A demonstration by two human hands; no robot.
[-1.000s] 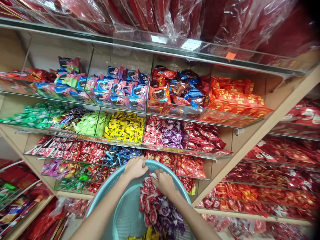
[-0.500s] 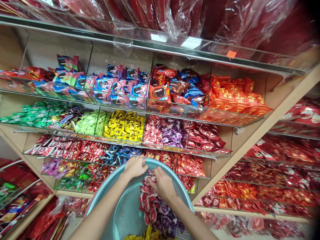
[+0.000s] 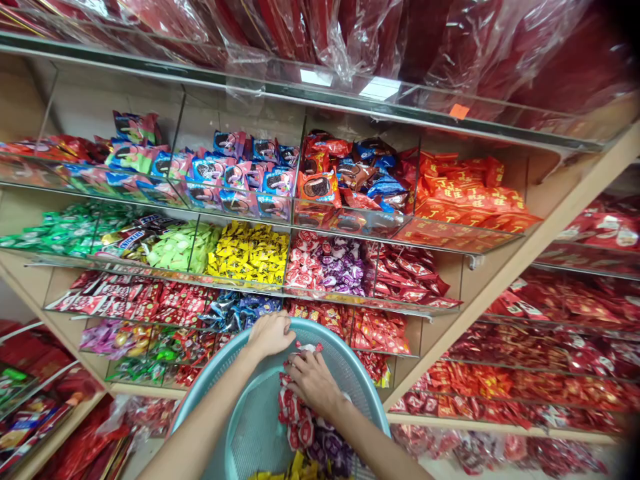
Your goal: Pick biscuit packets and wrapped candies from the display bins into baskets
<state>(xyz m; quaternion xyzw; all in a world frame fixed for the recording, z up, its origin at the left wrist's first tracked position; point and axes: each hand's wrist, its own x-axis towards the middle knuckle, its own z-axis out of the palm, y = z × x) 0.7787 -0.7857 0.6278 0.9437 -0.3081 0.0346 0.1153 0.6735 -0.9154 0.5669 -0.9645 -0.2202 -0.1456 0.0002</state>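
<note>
A teal plastic basket [image 3: 250, 420] sits at the bottom centre, with red-and-white wrapped candies [image 3: 300, 427], purple-and-white candies [image 3: 333, 450] and yellow-wrapped candies [image 3: 295, 470] inside. My left hand [image 3: 271, 333] is curled closed at the basket's far rim; whatever its fingers grip there is hard to make out. Over the red-and-white candies, my right hand [image 3: 314, 380] has its fingers spread and bent downward, touching the pile. One red-and-white candy shows just beyond its fingertips.
Glass-fronted shelves rise behind the basket, holding yellow candies [image 3: 247, 253], green candies [image 3: 75, 227], blue-pink cookie packs [image 3: 240, 173] and orange packets [image 3: 465, 187]. Plastic-wrapped red items [image 3: 300, 33] lie on top. More red packets [image 3: 565, 300] fill shelves at the right.
My right hand has shifted slightly left and down over the candies, its fingers now more spread. My left hand has stayed at the rim.
</note>
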